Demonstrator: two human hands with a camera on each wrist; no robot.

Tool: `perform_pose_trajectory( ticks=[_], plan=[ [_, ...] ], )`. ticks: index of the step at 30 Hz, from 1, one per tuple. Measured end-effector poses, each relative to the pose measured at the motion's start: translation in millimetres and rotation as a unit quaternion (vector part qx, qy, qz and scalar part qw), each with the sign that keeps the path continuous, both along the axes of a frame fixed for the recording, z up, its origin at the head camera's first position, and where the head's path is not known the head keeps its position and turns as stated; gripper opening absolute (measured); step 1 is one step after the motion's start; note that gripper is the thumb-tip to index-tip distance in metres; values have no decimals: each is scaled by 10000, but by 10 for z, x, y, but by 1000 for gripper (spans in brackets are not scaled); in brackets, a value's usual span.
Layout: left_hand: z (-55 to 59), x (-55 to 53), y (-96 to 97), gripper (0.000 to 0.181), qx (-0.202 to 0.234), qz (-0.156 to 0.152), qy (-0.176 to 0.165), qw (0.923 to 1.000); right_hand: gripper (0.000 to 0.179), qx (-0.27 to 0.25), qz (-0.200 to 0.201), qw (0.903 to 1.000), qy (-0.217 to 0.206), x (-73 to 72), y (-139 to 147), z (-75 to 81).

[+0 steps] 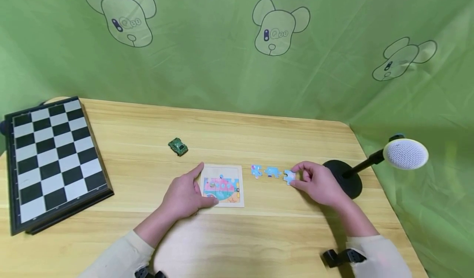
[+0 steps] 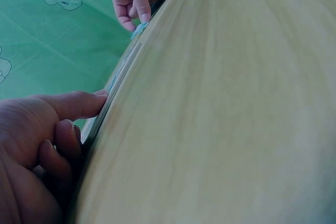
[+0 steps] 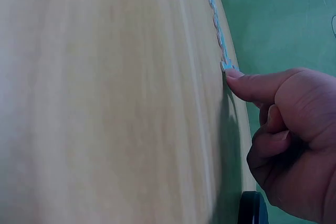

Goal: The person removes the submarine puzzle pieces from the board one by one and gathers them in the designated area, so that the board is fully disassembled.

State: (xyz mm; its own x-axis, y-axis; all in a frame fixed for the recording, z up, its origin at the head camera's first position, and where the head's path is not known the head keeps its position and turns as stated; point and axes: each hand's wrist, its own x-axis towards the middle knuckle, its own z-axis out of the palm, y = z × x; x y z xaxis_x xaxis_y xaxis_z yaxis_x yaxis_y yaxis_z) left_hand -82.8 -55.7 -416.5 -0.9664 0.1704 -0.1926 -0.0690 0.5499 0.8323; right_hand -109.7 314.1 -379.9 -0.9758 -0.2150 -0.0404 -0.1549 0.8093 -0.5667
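A square jigsaw puzzle board (image 1: 222, 204) with a pale frame and a pink and blue picture lies on the table. My left hand (image 1: 184, 195) grips its left side, thumb over the lower edge and index finger along the upper left corner. From the left wrist view, the thumb (image 2: 79, 104) presses on the board's edge and the other fingers are curled beside it. To the right, my right hand (image 1: 314, 182) pinches a blue puzzle piece (image 1: 288, 177) between thumb and index finger, at the table surface. Two more pieces, a left one (image 1: 256, 171) and a middle one (image 1: 272, 171), lie between board and hand.
Behind the board sits a small green toy car (image 1: 178, 146). A black-and-white chessboard (image 1: 59, 154) occupies the left of the table. Close by my right hand stands a round black base (image 1: 342, 179) with an arm and a white round head (image 1: 405, 153). Green curtain hangs behind.
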Motion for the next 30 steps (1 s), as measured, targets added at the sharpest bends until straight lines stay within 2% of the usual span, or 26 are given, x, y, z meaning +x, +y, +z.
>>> perform_pose_trajectory(
  ticks=[8,12,18,30],
  plan=[
    [6,5,7,109,-42,4,-27,10000,20,203,-114,9997,-112,-94,18,-49],
    [23,10,6,109,-70,-2,-40,10000,23,151,-337,9993,-82,-68,-25,-80],
    [40,13,1,109,-51,36,-50,10000,38,116,-576,9983,-50,-9,-148,-119],
    [22,0,6,110,-118,-7,-35,9999,30,-152,-614,9977,-224,37,-152,-112]
  ],
)
